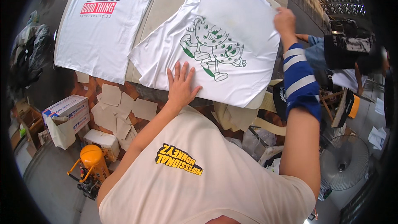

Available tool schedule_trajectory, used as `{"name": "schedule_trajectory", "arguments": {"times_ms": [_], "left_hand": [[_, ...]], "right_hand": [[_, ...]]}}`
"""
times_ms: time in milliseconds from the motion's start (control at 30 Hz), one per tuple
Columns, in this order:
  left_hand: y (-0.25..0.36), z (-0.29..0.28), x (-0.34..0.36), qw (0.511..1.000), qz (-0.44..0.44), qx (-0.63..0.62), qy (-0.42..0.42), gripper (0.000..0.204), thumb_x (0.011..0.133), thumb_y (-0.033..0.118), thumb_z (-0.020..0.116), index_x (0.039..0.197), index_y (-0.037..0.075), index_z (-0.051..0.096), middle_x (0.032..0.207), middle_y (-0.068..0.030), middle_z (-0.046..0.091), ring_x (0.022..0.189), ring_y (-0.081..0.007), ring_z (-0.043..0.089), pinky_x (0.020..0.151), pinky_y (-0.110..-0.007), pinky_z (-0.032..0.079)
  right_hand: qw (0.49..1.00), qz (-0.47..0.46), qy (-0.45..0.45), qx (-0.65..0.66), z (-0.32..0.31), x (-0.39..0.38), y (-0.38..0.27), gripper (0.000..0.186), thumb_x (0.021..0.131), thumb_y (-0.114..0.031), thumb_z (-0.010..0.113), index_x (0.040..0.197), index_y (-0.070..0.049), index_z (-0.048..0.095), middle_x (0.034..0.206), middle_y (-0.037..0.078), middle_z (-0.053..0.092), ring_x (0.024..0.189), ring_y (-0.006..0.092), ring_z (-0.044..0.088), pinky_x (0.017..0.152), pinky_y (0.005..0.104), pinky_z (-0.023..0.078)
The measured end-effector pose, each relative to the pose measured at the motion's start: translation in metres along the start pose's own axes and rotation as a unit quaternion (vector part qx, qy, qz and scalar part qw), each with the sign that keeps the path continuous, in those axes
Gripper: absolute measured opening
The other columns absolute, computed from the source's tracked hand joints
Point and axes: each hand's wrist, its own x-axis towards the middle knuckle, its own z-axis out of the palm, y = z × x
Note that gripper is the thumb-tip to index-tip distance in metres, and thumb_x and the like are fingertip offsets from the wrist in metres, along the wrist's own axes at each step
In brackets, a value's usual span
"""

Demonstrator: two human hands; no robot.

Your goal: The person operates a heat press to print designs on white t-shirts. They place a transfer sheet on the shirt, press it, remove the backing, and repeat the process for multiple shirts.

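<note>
A white T-shirt (257,70) lies over the padded table, printed in green with two round, dotted cartoon figures. My left hand (180,87) rests flat on its near-left part, fingers spread, just below the print. At the shirt's far right edge, my right hand (285,21) is closed with fingers curled, seemingly pinching the fabric; the fingertips are partly hidden. A blue sleeve with white stripes (299,79) covers my right forearm. To the left, a second white T-shirt (103,37) with red and grey lettering lies spread out, untouched by either hand.
The beige padded table top (159,10) shows between the shirts. Below it are scattered cardboard sheets (111,95), a box (68,110) and an orange tank-like machine (92,157). A fan (342,164) stands at lower right. Another person (317,52) is beyond my right arm.
</note>
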Motion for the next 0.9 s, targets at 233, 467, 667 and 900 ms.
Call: {"name": "schedule_trajectory", "arguments": {"times_ms": [233,467,667,900], "left_hand": [[-0.007,-0.003,0.088,0.997,0.025,-0.055,0.049,0.063,0.088,0.036,0.068,0.143,0.011,0.05,0.156,-0.016,0.035,0.148,-0.0392,0.021,0.12,-0.057,0.013],[-0.027,0.001,0.149,0.991,0.076,0.105,0.019,0.064,0.095,0.049,0.053,0.152,0.022,0.04,0.161,-0.0098,0.03,0.149,-0.0379,0.02,0.121,-0.056,0.012],[-0.024,0.003,0.137,0.994,0.052,0.1,-0.007,0.064,0.095,0.046,0.054,0.152,0.022,0.039,0.161,-0.0106,0.03,0.15,-0.0382,0.019,0.121,-0.056,0.011],[-0.004,-0.027,0.16,0.995,-0.013,0.075,-0.065,0.066,0.085,0.035,0.07,0.141,0.008,0.048,0.142,-0.0216,0.047,0.132,-0.0387,0.042,0.11,-0.054,0.029]], "right_hand": [[0.976,-0.005,-0.19,0.107,-0.026,-0.004,-0.021,0.024,0.084,-0.023,0.06,0.096,-0.013,0.077,0.094,0.018,0.072,0.091,0.0369,0.069,0.082,0.0423,0.055],[0.899,0.365,-0.059,0.233,-0.039,-0.063,0.19,0.021,0.083,-0.011,0.067,0.101,-0.005,0.077,0.082,0.006,0.074,0.068,0.0168,0.07,0.061,0.0324,0.056],[0.731,0.58,0.23,0.277,-0.157,-0.231,0.389,0.031,0.086,0.0,0.06,0.116,-0.005,0.067,0.089,0.01,0.069,0.069,0.0207,0.067,0.058,0.0313,0.057],[0.53,0.608,0.249,0.536,-0.141,-0.541,0.178,0.01,0.086,0.001,0.058,0.093,-0.007,0.058,0.077,0.007,0.063,0.062,0.0162,0.061,0.054,0.027,0.051]]}}
